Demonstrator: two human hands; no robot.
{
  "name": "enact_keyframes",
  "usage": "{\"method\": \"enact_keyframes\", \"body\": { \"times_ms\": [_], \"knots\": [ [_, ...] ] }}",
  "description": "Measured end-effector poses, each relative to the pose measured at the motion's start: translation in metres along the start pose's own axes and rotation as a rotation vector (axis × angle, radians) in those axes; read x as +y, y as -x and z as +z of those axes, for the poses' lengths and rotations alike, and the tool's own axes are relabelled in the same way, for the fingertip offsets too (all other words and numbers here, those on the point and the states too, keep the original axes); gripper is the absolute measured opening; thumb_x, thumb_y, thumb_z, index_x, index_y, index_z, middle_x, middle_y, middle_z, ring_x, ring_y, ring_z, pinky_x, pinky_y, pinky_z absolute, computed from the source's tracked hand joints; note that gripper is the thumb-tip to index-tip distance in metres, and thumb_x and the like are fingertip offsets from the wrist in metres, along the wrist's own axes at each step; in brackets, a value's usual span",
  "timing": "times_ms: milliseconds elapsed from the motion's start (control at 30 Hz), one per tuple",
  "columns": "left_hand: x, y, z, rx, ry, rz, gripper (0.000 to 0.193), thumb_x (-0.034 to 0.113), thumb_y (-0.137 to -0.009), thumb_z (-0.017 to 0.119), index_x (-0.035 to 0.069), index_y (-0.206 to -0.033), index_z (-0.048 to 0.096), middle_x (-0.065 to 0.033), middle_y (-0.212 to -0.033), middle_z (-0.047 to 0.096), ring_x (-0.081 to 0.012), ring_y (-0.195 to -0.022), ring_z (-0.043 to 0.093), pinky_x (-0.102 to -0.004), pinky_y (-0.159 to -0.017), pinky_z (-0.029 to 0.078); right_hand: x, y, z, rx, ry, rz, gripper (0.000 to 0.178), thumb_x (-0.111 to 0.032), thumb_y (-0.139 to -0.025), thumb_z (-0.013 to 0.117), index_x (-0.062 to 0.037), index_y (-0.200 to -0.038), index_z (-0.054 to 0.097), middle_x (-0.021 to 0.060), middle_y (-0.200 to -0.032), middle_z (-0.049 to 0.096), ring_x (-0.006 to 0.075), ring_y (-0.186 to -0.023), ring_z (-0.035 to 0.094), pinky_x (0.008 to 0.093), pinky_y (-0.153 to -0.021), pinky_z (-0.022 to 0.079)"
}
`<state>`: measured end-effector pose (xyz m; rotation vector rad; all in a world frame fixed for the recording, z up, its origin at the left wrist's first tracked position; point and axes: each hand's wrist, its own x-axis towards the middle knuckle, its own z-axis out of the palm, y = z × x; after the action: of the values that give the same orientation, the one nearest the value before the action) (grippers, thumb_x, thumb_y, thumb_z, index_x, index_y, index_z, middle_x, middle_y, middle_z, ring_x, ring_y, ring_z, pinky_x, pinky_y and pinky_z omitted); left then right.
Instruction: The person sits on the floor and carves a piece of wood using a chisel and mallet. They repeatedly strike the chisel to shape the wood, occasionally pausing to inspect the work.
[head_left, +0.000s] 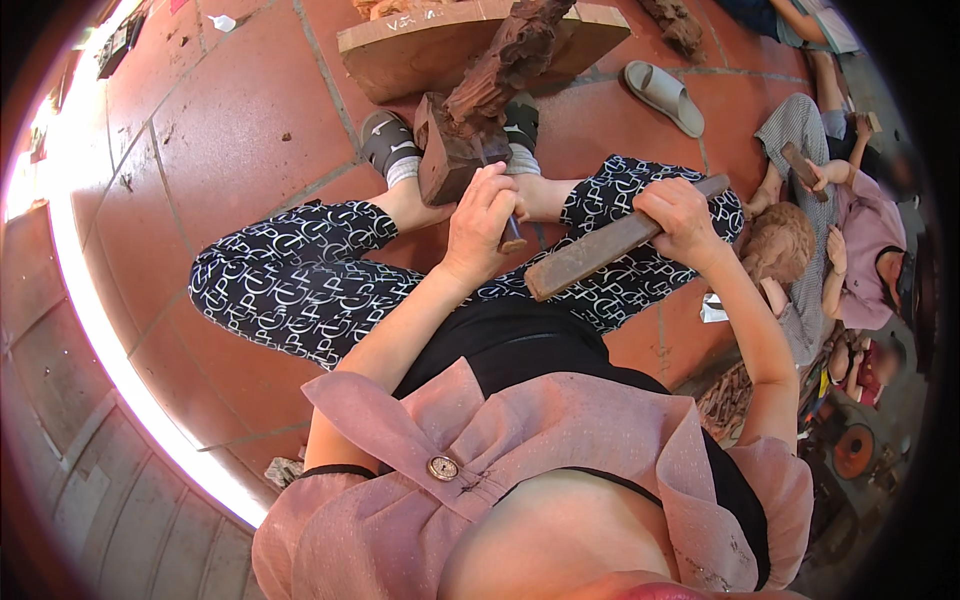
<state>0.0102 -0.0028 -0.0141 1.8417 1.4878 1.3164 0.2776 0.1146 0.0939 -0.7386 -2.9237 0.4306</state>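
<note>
My left hand [482, 222] is closed around a chisel [513, 238], whose butt end points back toward me. The chisel's far end meets a dark brown wood carving [455, 150], a blocky base with a gnarled, rough upper part [510, 62] leaning away to the right. My feet are on either side of that base. In my right hand [680, 218] is a flat wooden mallet bar [600, 255], gripped toward its far right end. Its near left end lies close to the chisel's butt, with a small gap between them.
A thick wooden slab [400, 55] stands behind the carving. One grey slipper [664, 98] lies on the tiled floor [240, 120]. At the right a person in pink [865, 250] holds a wooden bar [802, 170] beside a carved wood piece [785, 243]. Other people sit farther off.
</note>
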Motion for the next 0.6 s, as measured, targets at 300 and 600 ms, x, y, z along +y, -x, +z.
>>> {"method": "enact_keyframes", "body": {
  "times_ms": [300, 600],
  "knots": [
    [0.002, -0.008, 0.011, 0.063, -0.050, -0.018, 0.025, -0.001, -0.066, 0.068, 0.008, -0.085, 0.055, -0.0107, -0.098, 0.057, -0.0386, -0.115, 0.057, -0.0439, -0.089, 0.050, 0.003, -0.002, 0.011, -0.013, 0.003, 0.022, 0.036, 0.003, -0.055, 0.069, -0.0087, -0.088, 0.059, 0.0061, -0.079, 0.056, 0.0286, -0.077, 0.058, 0.0394, -0.071, 0.045],
    [-0.010, 0.000, 0.010, -0.005, -0.059, -0.007, 0.029, 0.004, -0.063, 0.071, 0.009, -0.085, 0.054, -0.0114, -0.100, 0.057, -0.0380, -0.119, 0.055, -0.0490, -0.100, 0.045, -0.002, 0.001, 0.006, -0.098, 0.009, 0.079, 0.034, 0.003, -0.057, 0.068, -0.0088, -0.088, 0.058, 0.0068, -0.080, 0.057, 0.0297, -0.079, 0.059, 0.0401, -0.072, 0.046]
  ]
}}
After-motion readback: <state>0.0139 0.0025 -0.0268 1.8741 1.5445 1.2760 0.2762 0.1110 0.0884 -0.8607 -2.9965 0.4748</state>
